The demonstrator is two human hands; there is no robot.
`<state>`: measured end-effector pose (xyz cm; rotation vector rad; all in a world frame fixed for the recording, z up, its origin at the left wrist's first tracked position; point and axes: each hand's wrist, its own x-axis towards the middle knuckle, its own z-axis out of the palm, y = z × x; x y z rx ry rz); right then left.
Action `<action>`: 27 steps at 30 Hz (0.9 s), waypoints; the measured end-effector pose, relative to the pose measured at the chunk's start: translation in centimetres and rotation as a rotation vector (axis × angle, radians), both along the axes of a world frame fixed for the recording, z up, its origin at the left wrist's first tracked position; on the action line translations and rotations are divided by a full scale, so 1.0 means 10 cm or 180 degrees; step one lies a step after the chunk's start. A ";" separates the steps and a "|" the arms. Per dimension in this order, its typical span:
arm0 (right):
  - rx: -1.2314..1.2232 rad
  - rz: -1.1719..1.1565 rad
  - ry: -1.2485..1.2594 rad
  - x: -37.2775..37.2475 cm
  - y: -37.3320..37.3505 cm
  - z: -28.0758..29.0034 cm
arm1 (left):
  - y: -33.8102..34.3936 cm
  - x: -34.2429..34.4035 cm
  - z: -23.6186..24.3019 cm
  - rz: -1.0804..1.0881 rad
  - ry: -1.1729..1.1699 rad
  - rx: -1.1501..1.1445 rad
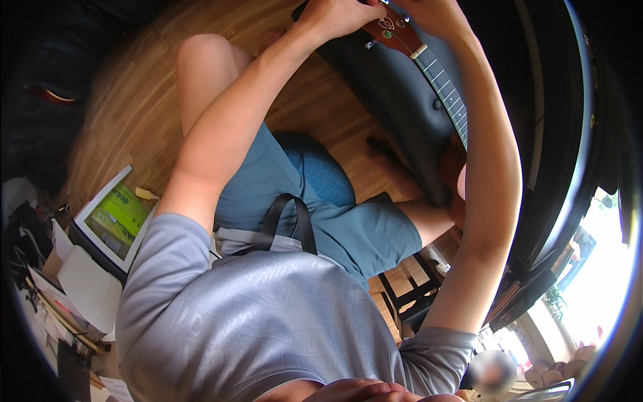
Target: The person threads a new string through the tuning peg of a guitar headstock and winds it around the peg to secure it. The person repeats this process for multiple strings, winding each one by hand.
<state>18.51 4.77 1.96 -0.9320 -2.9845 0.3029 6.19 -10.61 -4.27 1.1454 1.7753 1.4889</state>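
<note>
A small stringed instrument, a ukulele [439,87], runs from the top middle down to the right, its brown headstock with tuning pegs at the top edge. My left hand [338,15] is closed at the headstock's left side. My right hand [435,13] curls around the headstock from the right, mostly cut off by the frame's top. Both forearms reach up from my grey shirt. My knees in blue shorts sit below the instrument.
A black padded bench [395,100] lies under the instrument on the wooden floor [134,100]. A box with a green picture [114,218] and stacked papers [80,288] crowd the left. A dark piano-like body [549,134] and a black stool frame [408,295] stand at right.
</note>
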 end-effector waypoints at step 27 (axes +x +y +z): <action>-0.0604 0.0368 0.0268 -0.06 -0.35 0.07 | -0.02 0.21 -0.16 0.0671 -0.0103 0.0577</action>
